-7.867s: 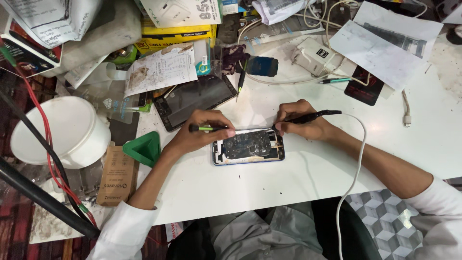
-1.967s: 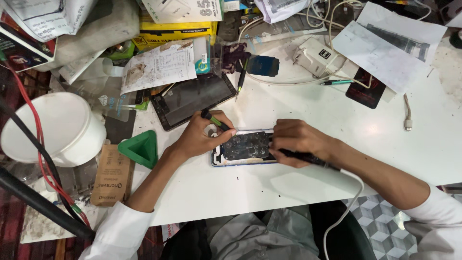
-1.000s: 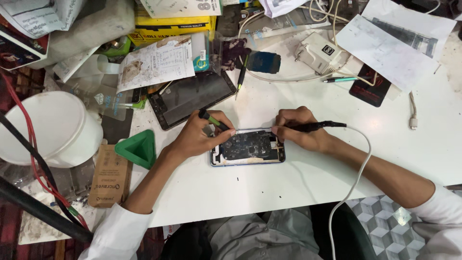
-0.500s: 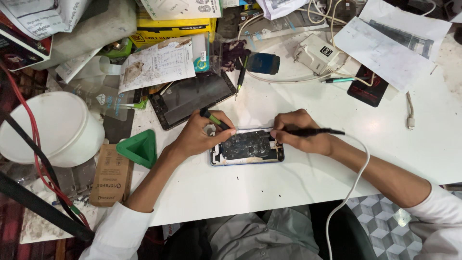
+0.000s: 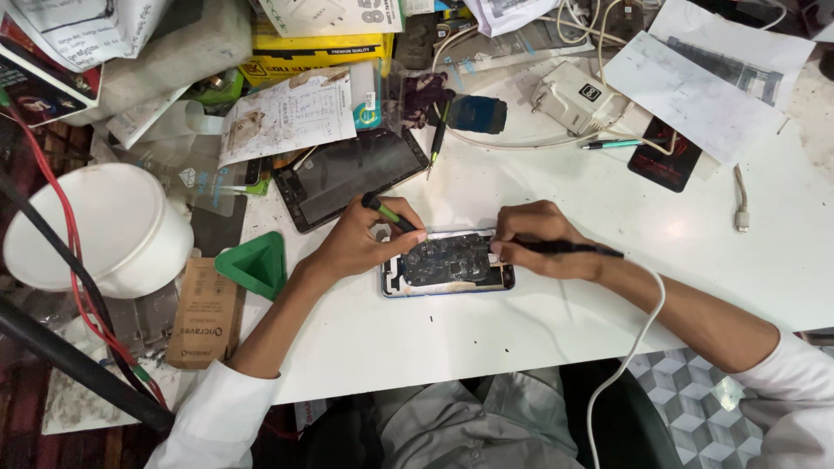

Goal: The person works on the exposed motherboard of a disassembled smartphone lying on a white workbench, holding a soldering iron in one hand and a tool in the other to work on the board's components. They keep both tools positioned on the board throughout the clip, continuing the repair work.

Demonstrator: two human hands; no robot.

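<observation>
Your white worktop (image 5: 556, 321) fills most of the view, with clutter piled along its far edge and its near edge running just above your lap. Off its left edge sits a large white round tub (image 5: 95, 230), and beside that a brown cardboard packet (image 5: 201, 313) and a green triangular pry tool (image 5: 256, 265) lying at the worktop's left edge. A dark tablet (image 5: 347, 178) lies tilted near the far-left corner, partly under a printed paper sheet (image 5: 287, 113). Toward the far-right corner you have a white charger block (image 5: 578, 95) and more papers. In the middle of the worktop, closer to the near edge, lies the opened phone (image 5: 447, 265), flat, its insides facing up. Your left hand (image 5: 360, 243) rests on the phone's left end, fingers curled and pinched around a green-handled screwdriver (image 5: 387, 213) that angles up away from the phone. Your right hand (image 5: 543, 252) rests on the phone's right end, fingers closed around a black pen-shaped tool (image 5: 569, 248) whose white cable (image 5: 630, 347) trails off the near edge.
</observation>
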